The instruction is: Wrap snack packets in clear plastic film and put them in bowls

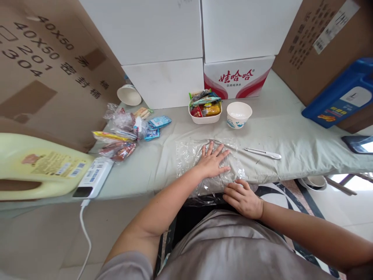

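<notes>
Left fingers [218,149] spread wide on clear plastic [186,155] | right fingers [232,194] curled at its edge, grip unclear

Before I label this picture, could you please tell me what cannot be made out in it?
In the head view:
Clear plastic beneath the left hand: hidden by the hand.
Right hand: palm hidden by its back.
Yellow jug: cut off by left edge.
Dark device: cut off by right edge.

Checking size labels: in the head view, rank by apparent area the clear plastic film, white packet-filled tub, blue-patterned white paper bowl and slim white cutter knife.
1. Clear plastic film
2. White tub
3. Paper bowl
4. Cutter knife
</notes>
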`<control>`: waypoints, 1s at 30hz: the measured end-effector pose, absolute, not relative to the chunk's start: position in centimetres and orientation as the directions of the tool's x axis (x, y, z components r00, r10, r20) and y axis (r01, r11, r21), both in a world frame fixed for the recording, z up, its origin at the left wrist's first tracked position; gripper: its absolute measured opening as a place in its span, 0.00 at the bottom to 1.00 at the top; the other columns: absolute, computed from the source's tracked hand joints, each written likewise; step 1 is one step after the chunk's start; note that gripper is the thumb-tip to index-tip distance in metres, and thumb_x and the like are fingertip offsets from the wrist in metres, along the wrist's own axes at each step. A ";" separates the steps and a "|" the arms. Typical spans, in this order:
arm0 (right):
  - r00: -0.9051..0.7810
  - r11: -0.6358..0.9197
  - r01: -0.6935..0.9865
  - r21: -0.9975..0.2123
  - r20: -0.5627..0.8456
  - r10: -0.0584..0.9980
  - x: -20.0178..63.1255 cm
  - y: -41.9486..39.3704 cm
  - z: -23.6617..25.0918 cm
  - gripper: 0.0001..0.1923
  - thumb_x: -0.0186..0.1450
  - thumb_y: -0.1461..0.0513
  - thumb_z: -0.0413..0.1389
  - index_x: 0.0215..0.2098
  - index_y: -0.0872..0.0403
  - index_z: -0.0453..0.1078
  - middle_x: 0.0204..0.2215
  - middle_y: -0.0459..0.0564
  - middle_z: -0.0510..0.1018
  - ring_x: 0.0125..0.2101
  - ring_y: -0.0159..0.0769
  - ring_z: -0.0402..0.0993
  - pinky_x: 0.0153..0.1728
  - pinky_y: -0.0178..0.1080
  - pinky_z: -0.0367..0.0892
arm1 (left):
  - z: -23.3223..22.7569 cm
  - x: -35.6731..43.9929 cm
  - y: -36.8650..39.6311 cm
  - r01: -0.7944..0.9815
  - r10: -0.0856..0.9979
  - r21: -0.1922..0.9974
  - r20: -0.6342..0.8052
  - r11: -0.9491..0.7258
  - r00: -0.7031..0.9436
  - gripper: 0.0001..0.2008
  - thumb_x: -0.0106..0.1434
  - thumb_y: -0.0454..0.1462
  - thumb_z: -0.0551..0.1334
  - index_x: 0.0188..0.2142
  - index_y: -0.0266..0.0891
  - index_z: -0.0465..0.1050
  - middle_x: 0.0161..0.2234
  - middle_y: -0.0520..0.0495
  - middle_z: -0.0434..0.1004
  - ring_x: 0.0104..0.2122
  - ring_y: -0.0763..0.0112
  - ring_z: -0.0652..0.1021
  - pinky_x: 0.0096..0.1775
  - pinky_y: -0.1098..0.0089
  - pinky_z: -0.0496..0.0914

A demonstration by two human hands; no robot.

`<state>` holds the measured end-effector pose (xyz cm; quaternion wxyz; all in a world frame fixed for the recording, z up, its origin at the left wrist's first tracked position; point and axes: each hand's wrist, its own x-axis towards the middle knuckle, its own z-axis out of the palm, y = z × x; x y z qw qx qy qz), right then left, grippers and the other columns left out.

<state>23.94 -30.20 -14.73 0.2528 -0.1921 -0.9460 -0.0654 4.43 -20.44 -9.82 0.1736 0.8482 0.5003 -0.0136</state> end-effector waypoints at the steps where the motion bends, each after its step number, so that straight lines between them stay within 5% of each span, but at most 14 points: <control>1: -0.800 0.925 0.381 -0.003 0.501 0.331 24.0 -30.1 -14.4 0.12 0.69 0.68 0.48 0.43 0.55 0.72 0.42 0.52 0.78 0.46 0.40 0.68 0.52 0.48 0.58 | -9.6 4.3 -20.0 0.849 0.844 0.313 -0.202 -0.425 0.497 0.38 0.63 0.59 0.52 0.68 0.53 0.45 0.71 0.51 0.36 0.68 0.42 0.36 0.63 0.38 0.38; 6: -0.857 0.950 0.301 -0.086 0.413 0.309 23.7 -29.8 -13.3 0.12 0.70 0.68 0.46 0.41 0.58 0.71 0.36 0.52 0.77 0.37 0.36 0.68 0.45 0.43 0.61 | -8.9 2.5 -16.1 0.796 0.887 0.501 -0.110 -0.340 0.448 0.33 0.64 0.54 0.56 0.65 0.46 0.55 0.68 0.43 0.49 0.67 0.51 0.52 0.64 0.49 0.51; 10: -0.862 0.935 0.332 -0.126 0.363 0.355 23.5 -29.8 -13.4 0.12 0.71 0.67 0.45 0.42 0.58 0.71 0.37 0.53 0.76 0.37 0.37 0.66 0.42 0.42 0.61 | -8.1 0.4 -13.0 0.726 0.967 0.640 0.129 -0.252 0.222 0.18 0.63 0.39 0.59 0.52 0.35 0.71 0.60 0.38 0.65 0.59 0.61 0.68 0.57 0.63 0.64; 14: -0.835 0.918 0.351 -0.185 0.381 0.396 23.4 -29.8 -12.8 0.13 0.71 0.67 0.45 0.45 0.57 0.71 0.38 0.53 0.76 0.38 0.38 0.66 0.42 0.42 0.60 | -5.4 -1.4 -16.2 0.669 0.906 0.657 0.420 -0.347 0.057 0.10 0.64 0.37 0.56 0.41 0.37 0.73 0.44 0.42 0.75 0.48 0.65 0.74 0.51 0.63 0.68; 17: -0.796 0.893 0.378 -0.245 0.407 0.449 23.3 -29.6 -11.8 0.12 0.71 0.66 0.46 0.44 0.57 0.71 0.35 0.51 0.76 0.36 0.37 0.67 0.40 0.41 0.60 | -3.6 -1.9 -22.7 0.561 0.860 0.656 0.326 -0.505 0.393 0.12 0.65 0.46 0.56 0.35 0.40 0.72 0.35 0.47 0.75 0.39 0.66 0.75 0.46 0.64 0.70; 20: -0.771 0.869 0.400 -0.292 0.405 0.491 23.3 -29.2 -10.7 0.11 0.71 0.65 0.46 0.43 0.56 0.71 0.31 0.50 0.76 0.33 0.35 0.68 0.38 0.40 0.61 | -4.2 -2.3 -29.1 0.572 0.717 0.580 0.029 -0.579 0.696 0.25 0.51 0.53 0.69 0.42 0.42 0.71 0.40 0.46 0.75 0.43 0.59 0.73 0.47 0.60 0.69; 22: -0.768 0.852 0.406 -0.329 0.382 0.514 23.4 -28.9 -10.1 0.10 0.71 0.65 0.47 0.43 0.56 0.71 0.30 0.50 0.77 0.32 0.34 0.70 0.37 0.40 0.62 | -5.7 -2.9 -31.8 0.673 0.733 0.443 -0.050 -0.592 0.678 0.23 0.50 0.48 0.70 0.43 0.41 0.70 0.44 0.43 0.74 0.48 0.52 0.72 0.50 0.54 0.67; 25: -0.783 0.835 0.400 -0.378 0.333 0.525 23.8 -28.5 -9.3 0.09 0.71 0.65 0.48 0.42 0.55 0.70 0.31 0.49 0.77 0.31 0.34 0.71 0.37 0.39 0.64 | -7.5 -4.4 -33.4 0.742 0.797 0.379 -0.016 -0.553 0.603 0.06 0.59 0.31 0.59 0.37 0.41 0.71 0.47 0.43 0.74 0.53 0.55 0.71 0.53 0.55 0.65; 30: -0.793 0.789 0.440 -0.428 0.227 0.565 25.6 -27.5 -7.7 0.13 0.62 0.72 0.47 0.37 0.54 0.71 0.31 0.50 0.76 0.35 0.37 0.72 0.38 0.41 0.66 | -6.2 -7.4 -32.3 0.696 0.900 0.678 -0.117 -0.236 0.419 0.07 0.61 0.32 0.53 0.32 0.43 0.68 0.40 0.48 0.77 0.42 0.66 0.77 0.45 0.66 0.71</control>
